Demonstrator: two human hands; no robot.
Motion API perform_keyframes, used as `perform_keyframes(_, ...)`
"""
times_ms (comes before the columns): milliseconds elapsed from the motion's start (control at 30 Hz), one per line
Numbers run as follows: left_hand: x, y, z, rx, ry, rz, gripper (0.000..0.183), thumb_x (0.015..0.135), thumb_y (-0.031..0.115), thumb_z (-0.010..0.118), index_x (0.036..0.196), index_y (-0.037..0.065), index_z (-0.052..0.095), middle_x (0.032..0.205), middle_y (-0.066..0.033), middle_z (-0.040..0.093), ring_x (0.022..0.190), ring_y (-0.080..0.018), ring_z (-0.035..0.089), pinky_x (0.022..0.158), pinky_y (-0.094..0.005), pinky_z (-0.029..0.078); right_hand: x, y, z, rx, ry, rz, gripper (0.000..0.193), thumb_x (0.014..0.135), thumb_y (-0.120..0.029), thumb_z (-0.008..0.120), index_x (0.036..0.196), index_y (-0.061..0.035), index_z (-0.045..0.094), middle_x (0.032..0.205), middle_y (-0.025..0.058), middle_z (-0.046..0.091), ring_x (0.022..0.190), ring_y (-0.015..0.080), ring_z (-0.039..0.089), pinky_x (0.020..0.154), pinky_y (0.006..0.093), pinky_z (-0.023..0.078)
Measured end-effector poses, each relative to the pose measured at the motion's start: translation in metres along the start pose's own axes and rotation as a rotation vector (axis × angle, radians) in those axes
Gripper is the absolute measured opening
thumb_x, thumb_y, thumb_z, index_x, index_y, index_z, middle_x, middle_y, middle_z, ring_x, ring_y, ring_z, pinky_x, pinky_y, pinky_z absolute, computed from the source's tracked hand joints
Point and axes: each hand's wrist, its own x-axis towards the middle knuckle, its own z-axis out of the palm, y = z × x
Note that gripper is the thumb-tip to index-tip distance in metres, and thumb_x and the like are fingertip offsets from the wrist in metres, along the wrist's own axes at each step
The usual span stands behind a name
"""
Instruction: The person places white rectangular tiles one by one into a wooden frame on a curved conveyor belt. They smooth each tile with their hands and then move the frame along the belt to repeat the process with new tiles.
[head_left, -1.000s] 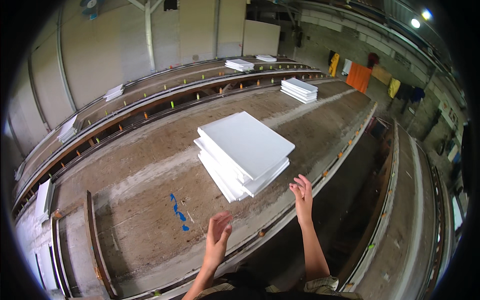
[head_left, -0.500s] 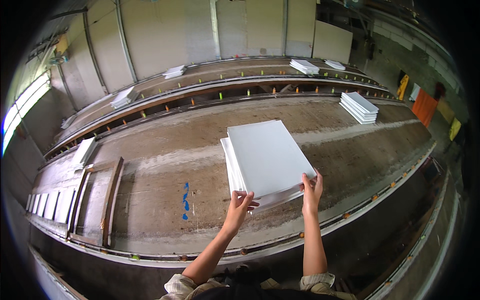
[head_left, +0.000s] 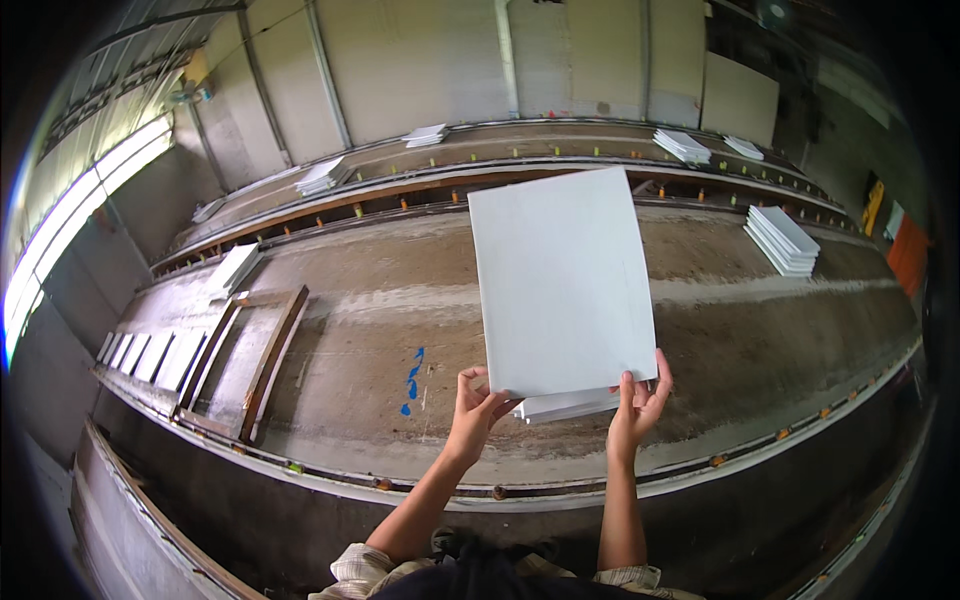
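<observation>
A white rectangular panel [head_left: 562, 285] is raised and tilted up in front of me, its lower edge toward me. My left hand [head_left: 474, 408] pinches its lower left corner, thumb on the face and fingers behind. At the lower right corner, my right hand [head_left: 637, 405] grips it with the thumb in front. Beneath the panel's lower edge shows part of a stack of white panels [head_left: 566, 404] on the long brown table [head_left: 345, 400]; the panel hides the rest of that stack.
At the left of the table lies a wooden frame [head_left: 268, 365] beside a row of white panels [head_left: 180, 360]. More stacks stand at the far left [head_left: 237, 270] and far right [head_left: 783, 240]. Another long table with white stacks [head_left: 683, 146] runs behind. Blue marks [head_left: 412, 382] spot the tabletop.
The panel has come up off the stack and tilted more upright, both hands still gripping its lower corners. The whole view has shifted, so the surroundings sit farther right.
</observation>
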Motion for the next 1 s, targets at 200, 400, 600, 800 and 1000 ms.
perform_keyframes(200, -0.003, 0.073, -0.053, 0.003, 0.147, 0.235, 0.053, 0.087, 0.002, 0.054, 0.131, 0.013, 0.028, 0.113, -0.0073, 0.054, 0.098, -0.0137, 0.054, 0.081, -0.0267, 0.045, -0.036, -0.015, 0.046, 0.026, -0.275, 0.092, 0.051, 0.086, -0.004, 0.056, 0.131, -0.0065, 0.034, 0.114, 0.0081, 0.044, 0.084, 0.0112, 0.05, 0.06, 0.0251, 0.045)
perform_keyframes(400, -0.018, 0.168, -0.19, -0.039, 0.295, 0.512, 0.046, 0.089, 0.013, 0.055, 0.13, 0.011, 0.035, 0.116, -0.0045, 0.052, 0.104, -0.0137, 0.049, 0.087, -0.0313, 0.043, -0.104, 0.003, 0.148, 0.044, -0.561, 0.324, 0.059, 0.084, -0.005, 0.059, 0.135, -0.0043, 0.029, 0.117, 0.012, 0.043, 0.087, 0.0134, 0.053, 0.059, 0.0248, 0.047)
perform_keyframes(600, -0.055, 0.254, -0.356, 0.043, 0.411, 0.528, 0.049, 0.09, 0.015, 0.055, 0.135, 0.011, 0.034, 0.119, -0.0046, 0.052, 0.106, -0.0137, 0.05, 0.09, -0.0309, 0.042, -0.181, 0.054, 0.28, -0.076, -1.052, 0.57, 0.044, 0.083, -0.01, 0.064, 0.12, 0.0029, 0.046, 0.111, 0.0111, 0.055, 0.091, 0.0144, 0.057, 0.075, 0.0257, 0.047)
perform_keyframes(800, -0.066, 0.291, -0.461, 0.067, 0.494, 0.531, 0.059, 0.092, 0.014, 0.052, 0.143, 0.011, 0.023, 0.126, -0.0063, 0.049, 0.105, -0.0133, 0.051, 0.089, -0.0284, 0.042, -0.245, 0.085, 0.428, -0.012, -1.105, 0.545, 0.041, 0.086, -0.012, 0.061, 0.119, 0.0036, 0.044, 0.111, 0.0131, 0.056, 0.101, 0.0159, 0.053, 0.089, 0.0295, 0.041)
perform_keyframes(1000, -0.073, 0.31, -0.514, 0.293, 0.43, 0.55, 0.061, 0.094, 0.009, 0.046, 0.145, 0.009, 0.014, 0.144, -0.0117, 0.029, 0.131, -0.0176, 0.029, 0.106, -0.0293, 0.024, -0.271, 0.101, 0.503, 0.029, -1.067, 0.628, 0.037, 0.088, -0.013, 0.059, 0.118, 0.0033, 0.044, 0.113, 0.0133, 0.056, 0.101, 0.0187, 0.054, 0.089, 0.0313, 0.042)
